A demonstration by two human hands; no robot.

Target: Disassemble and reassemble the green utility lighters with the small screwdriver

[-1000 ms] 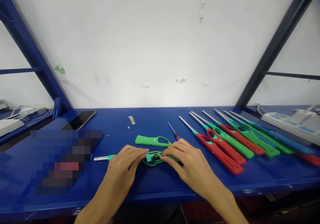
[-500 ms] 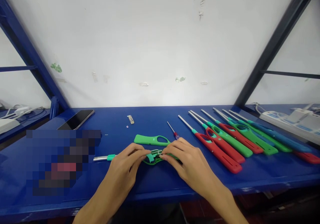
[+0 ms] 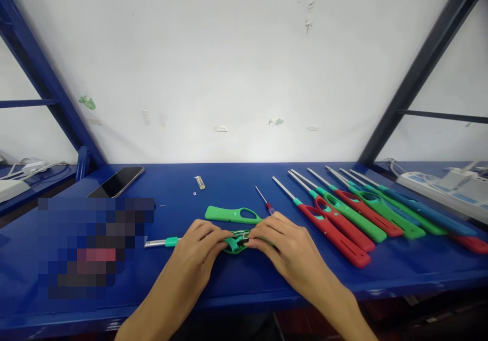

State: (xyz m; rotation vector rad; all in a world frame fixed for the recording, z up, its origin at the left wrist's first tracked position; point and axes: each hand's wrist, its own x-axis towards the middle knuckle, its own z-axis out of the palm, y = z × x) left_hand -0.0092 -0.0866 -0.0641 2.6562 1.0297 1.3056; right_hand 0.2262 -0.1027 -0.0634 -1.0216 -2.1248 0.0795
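The surface [image 3: 232, 184] is deep blue. The opened lighter [image 3: 238, 251] is green, with a teal inner piece [image 3: 233, 244], a teal collar [image 3: 172, 242] and a silver tube [image 3: 156, 243] toward nine o'clock. From it, a green shell [image 3: 221, 213] lies at twelve, a red-handled screwdriver [image 3: 270, 208] at one, red, green and blue lighters [image 3: 366, 224] toward three, a black-screened phone [image 3: 117, 182] at ten.

White wall [image 3: 221, 66] brightly lit; area beneath blue tabletop [image 3: 160, 178] dark; lower-left patch [image 3: 95, 254] pixelated; wide-angle stretch at edges.
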